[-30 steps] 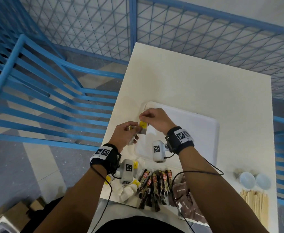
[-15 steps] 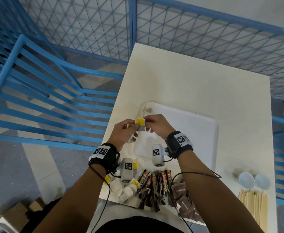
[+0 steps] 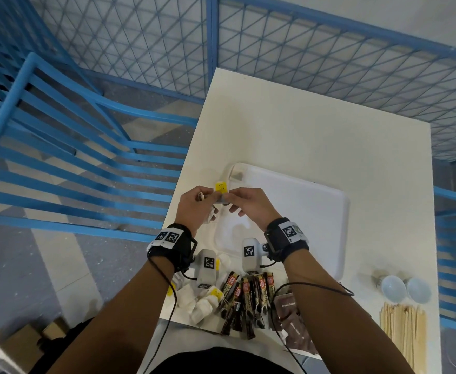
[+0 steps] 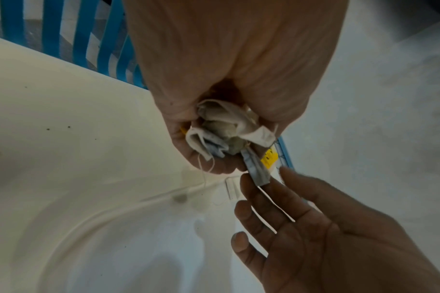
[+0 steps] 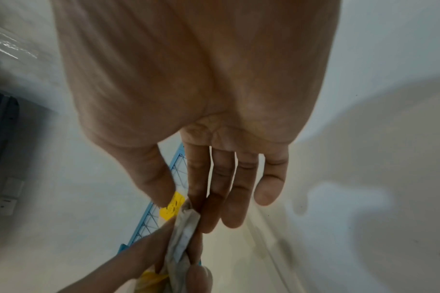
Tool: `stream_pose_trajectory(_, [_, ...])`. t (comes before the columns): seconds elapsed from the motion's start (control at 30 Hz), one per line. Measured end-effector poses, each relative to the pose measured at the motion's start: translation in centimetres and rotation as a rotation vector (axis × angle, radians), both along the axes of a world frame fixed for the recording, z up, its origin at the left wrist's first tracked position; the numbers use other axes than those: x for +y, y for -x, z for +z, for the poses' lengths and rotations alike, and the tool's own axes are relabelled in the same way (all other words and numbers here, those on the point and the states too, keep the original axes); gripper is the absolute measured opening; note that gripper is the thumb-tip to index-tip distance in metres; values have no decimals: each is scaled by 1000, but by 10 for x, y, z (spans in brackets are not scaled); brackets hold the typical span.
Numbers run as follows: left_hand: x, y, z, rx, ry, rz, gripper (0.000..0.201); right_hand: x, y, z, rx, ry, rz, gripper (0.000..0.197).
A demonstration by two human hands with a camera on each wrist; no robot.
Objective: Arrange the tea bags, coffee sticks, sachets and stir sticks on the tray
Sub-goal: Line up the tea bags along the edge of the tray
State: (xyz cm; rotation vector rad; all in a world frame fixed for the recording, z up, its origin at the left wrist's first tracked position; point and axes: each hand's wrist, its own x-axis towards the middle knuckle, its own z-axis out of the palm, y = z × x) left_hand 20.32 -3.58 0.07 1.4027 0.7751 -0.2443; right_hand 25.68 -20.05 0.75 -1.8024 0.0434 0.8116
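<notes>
Going left to right: the left hand [image 3: 194, 205] is closed round a crumpled bunch of tea bags [image 4: 221, 130], held above the table [image 3: 302, 136] at the near-left corner of the white tray [image 3: 316, 211]; the right hand [image 3: 248, 205] pinches one tea bag [image 5: 184, 230] with a yellow tag [image 3: 221, 187] out of that bunch, its other fingers straight; nothing appears to lie on the tray yet; more tea bags [image 3: 202, 306], coffee sticks [image 3: 248, 298], brown sugar sachets [image 3: 291, 317] and wooden stir sticks [image 3: 402, 333] wait along the table's near edge, so nearly all the arranging seems left
</notes>
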Motion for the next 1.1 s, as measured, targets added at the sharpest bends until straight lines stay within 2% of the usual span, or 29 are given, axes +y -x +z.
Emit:
stream_pose_trajectory(0.1, [-2, -3, 2, -9, 11, -26, 17, -2, 0, -8, -36, 21, -31, 17])
stream_pose_trajectory(0.2, [-1, -2, -1, 6, 34, -34, 16, 1, -4, -14, -44, 21, -151, 12])
stream_pose_trajectory(0.37, [6, 5, -9, 69, 17, -74, 12, 10, -21, -28, -11, 149, -321, 23])
stream_pose_trajectory(0.5, [14, 10, -15, 86, 36, -97, 10, 17, -30, -40, -38, 282, -315, 46])
stream_pose_trajectory(0.67, [19, 9, -17, 96, 37, -94, 6, 18, -33, -52, -81, 361, -290, 45])
stream_pose_trajectory(0.8, [22, 7, -18, 95, 52, -97, 5, 15, -38, -58, -88, 412, -325, 26])
stream_pose_trajectory(1.1, [17, 7, -14, 110, 79, -88, 12, 17, -45, -55, -51, 414, -376, 30])
